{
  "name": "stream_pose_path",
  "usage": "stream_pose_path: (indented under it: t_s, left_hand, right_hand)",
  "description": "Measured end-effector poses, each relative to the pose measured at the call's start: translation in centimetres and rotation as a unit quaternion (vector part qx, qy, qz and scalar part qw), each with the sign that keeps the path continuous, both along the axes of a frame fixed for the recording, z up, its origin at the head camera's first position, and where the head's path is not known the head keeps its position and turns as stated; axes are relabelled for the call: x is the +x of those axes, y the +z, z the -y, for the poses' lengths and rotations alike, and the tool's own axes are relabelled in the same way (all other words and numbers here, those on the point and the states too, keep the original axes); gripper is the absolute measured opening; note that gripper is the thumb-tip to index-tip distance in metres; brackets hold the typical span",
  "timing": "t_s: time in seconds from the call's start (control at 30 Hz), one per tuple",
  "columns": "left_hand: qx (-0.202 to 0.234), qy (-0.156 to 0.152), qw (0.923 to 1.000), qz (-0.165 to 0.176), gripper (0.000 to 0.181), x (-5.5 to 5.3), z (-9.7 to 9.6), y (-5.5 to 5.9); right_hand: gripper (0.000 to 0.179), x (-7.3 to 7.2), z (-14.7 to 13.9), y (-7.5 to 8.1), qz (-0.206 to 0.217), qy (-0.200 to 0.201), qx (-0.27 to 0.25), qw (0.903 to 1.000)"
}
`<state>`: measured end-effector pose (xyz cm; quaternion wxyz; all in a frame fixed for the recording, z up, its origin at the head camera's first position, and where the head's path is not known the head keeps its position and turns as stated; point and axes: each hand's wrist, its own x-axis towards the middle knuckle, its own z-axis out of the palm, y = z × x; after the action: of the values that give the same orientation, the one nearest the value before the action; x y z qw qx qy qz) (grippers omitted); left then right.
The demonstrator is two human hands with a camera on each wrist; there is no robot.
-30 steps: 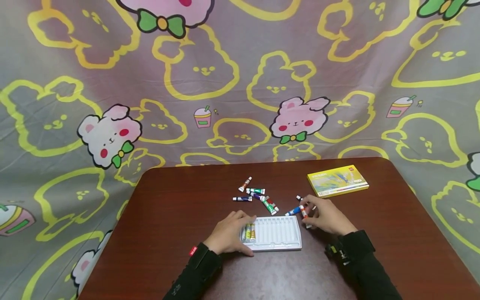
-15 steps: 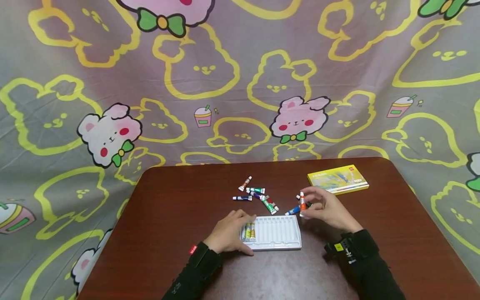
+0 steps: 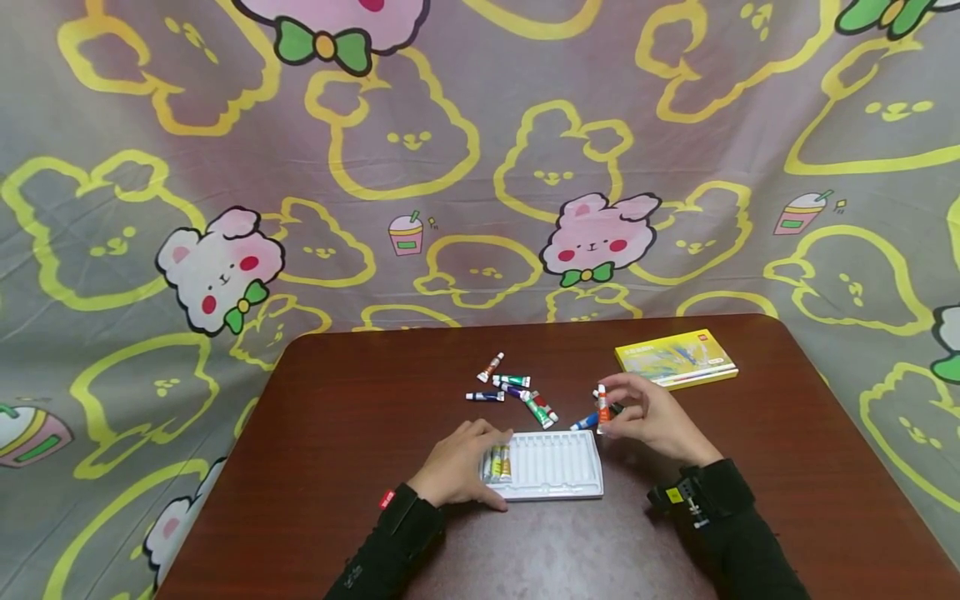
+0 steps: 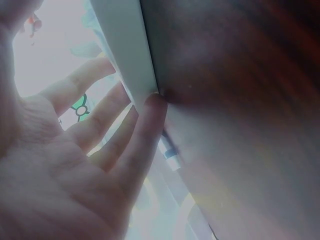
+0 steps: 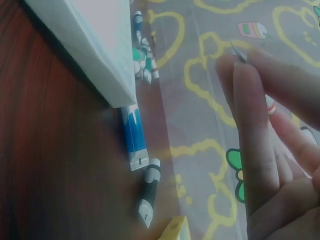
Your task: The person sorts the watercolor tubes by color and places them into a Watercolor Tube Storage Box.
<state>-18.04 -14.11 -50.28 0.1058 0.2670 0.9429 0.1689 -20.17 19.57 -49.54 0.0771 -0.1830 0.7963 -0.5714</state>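
Observation:
A white plastic tray (image 3: 557, 468) with narrow slots lies near the middle of the table, several yellowish paint tubes (image 3: 497, 465) side by side at its left end. My left hand (image 3: 455, 467) holds that end, thumb at the front edge and fingers toward the back; the left wrist view has fingertips against the tray's side. Above the tray's back right corner, my right hand (image 3: 654, 423) pinches an orange-red paint tube (image 3: 603, 410), held roughly upright. In the right wrist view only its crimped end (image 5: 239, 53) pokes out. Beneath that hand lie a blue tube (image 5: 133, 131) and a black tube (image 5: 150, 192).
Several loose paint tubes lie behind the tray, among them a green one (image 3: 537, 412), a dark blue one (image 3: 484, 397) and a brown one (image 3: 491, 367). A yellow box (image 3: 677, 360) sits at the back right. Patterned cloth (image 3: 457, 150) hangs behind the table (image 3: 360, 433).
My right hand has lifted the orange-red tube from beside the tray's back right corner and turned it more upright, then barely moved. The left hand has stayed on the tray.

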Motion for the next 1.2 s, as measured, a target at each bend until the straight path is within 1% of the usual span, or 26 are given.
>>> stream_pose_path:
  t_s: [0.23, 0.43, 0.53, 0.63, 0.7, 0.77, 0.83, 0.93, 1.0, 1.07, 1.17, 1.2]
  left_hand:
    - [0.001, 0.0, 1.0, -0.003, 0.102, -0.1, 0.0, -0.1]
    - [0.003, 0.0, 1.0, -0.006, 0.102, -0.2, -0.1, 0.0]
    - [0.001, 0.0, 1.0, -0.006, 0.103, -0.3, 0.0, 0.0]
    - [-0.001, 0.002, 1.0, -0.001, 0.103, -0.2, 0.0, -0.1]
    - [-0.003, 0.003, 1.0, 0.004, 0.103, -0.2, 0.0, -0.1]
    - [-0.004, 0.005, 1.0, 0.006, 0.102, -0.1, 0.1, -0.1]
    - [-0.006, 0.005, 1.0, 0.003, 0.101, -0.1, 0.1, -0.1]
    - [-0.006, 0.003, 0.9999, -0.009, 0.1, -0.3, 0.1, -0.2]
    - [-0.005, 0.0, 0.9998, -0.017, 0.1, -0.4, 0.1, -0.3]
    - [-0.004, -0.002, 0.9998, -0.02, 0.101, -0.5, 0.1, -0.3]
    - [-0.003, -0.002, 0.9998, -0.019, 0.103, -0.5, 0.1, -0.4]
    - [-0.002, -0.001, 0.9998, -0.018, 0.103, -0.4, 0.1, -0.3]
  right_hand:
    - [0.063, 0.1, 0.0, 0.1, -0.015, 0.0, 0.013, 0.9998]
    - [0.063, -0.1, 0.0, 0.0, -0.019, -0.004, 0.01, 0.9998]
    - [0.062, -0.1, 0.6, -0.3, -0.026, -0.011, 0.027, 0.9992]
    - [0.059, 0.1, 2.1, -1.1, -0.028, -0.015, 0.057, 0.9979]
    - [0.057, 0.5, 3.8, -1.6, -0.026, -0.014, 0.073, 0.9969]
    - [0.056, 1.1, 5.9, -1.9, -0.014, 0.0, 0.077, 0.997]
    - [0.056, 1.7, 8.1, -2.2, -0.011, 0.022, 0.077, 0.9967]
    - [0.054, 2.3, 11.0, -2.7, -0.026, 0.043, 0.084, 0.9953]
    - [0.053, 2.5, 12.2, -2.9, -0.047, 0.031, 0.098, 0.9936]
    - [0.053, 2.5, 13.1, -3.2, -0.064, 0.008, 0.112, 0.9916]
    - [0.053, 2.5, 13.7, -3.5, -0.086, -0.015, 0.131, 0.9875]
    - [0.052, 2.5, 13.8, -3.7, -0.098, -0.02, 0.142, 0.9847]
